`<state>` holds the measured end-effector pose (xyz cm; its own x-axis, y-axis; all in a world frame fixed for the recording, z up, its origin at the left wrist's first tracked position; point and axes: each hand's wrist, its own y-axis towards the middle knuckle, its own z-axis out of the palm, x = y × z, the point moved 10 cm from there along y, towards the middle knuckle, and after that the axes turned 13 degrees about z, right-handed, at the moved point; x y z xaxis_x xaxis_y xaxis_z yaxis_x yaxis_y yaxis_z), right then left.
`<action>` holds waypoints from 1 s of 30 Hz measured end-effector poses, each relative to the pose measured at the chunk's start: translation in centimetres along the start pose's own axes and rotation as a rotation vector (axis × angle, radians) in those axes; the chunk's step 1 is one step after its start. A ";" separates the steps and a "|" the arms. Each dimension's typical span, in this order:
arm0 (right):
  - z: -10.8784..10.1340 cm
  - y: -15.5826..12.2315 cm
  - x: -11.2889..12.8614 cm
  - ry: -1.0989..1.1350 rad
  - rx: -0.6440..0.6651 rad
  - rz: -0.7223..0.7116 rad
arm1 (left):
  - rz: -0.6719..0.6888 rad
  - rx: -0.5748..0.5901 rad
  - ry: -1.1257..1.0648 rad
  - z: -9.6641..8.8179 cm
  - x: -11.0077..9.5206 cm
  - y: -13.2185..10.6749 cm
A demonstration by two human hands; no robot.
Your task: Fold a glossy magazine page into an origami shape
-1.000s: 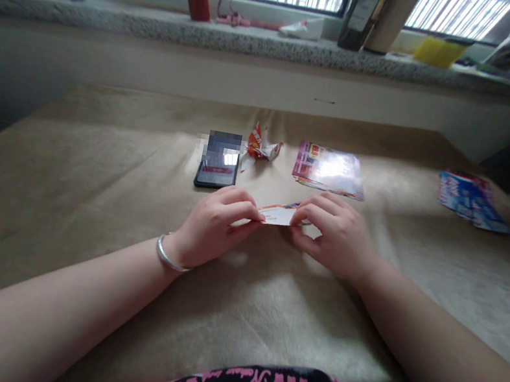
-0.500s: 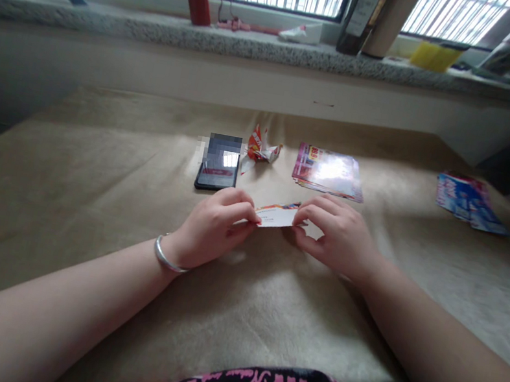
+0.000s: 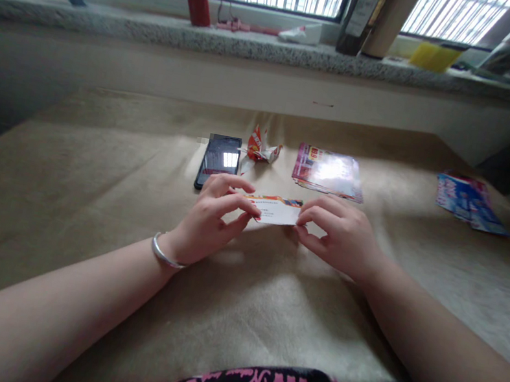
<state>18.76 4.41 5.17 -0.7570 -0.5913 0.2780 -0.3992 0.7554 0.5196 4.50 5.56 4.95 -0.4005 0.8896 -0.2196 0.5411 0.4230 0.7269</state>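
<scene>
My left hand [image 3: 211, 216] and my right hand [image 3: 338, 235] pinch the two ends of a small folded paper slip [image 3: 276, 210], white with an orange and blue top edge. They hold it just above the brown paper-covered table [image 3: 88, 188]. A silver bangle [image 3: 163, 254] sits on my left wrist. Just beyond my left fingers lies a black phone [image 3: 220, 158], screen up. A crumpled red and white folded paper shape [image 3: 260, 147] stands behind the slip.
A stack of glossy colourful sheets [image 3: 327, 171] lies beyond my right hand. More blue and pink sheets [image 3: 470, 201] lie at the far right edge. The stone windowsill [image 3: 241, 44] carries a red cup [image 3: 199, 3], a yellow box [image 3: 434, 55] and other items.
The slip has been tilted up, so more of its white face shows. My left fingers have lifted and spread a little; both hands keep their pinch.
</scene>
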 end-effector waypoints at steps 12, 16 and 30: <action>-0.9 -0.4 1.0 -0.084 -0.101 -0.135 | -0.272 0.033 -0.460 2.4 2.7 -1.4; -0.4 -0.5 1.2 -0.135 -0.071 -0.148 | -0.312 0.033 -0.657 3.4 2.9 -1.8; 0.7 0.1 -5.6 0.192 -0.057 0.426 | -0.145 -0.039 -0.293 1.4 2.0 -1.1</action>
<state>22.66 7.99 3.07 -0.7357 -0.2774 0.6179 -0.0406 0.9287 0.3686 4.13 7.10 2.76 -0.2382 0.8347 -0.4966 0.4632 0.5470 0.6973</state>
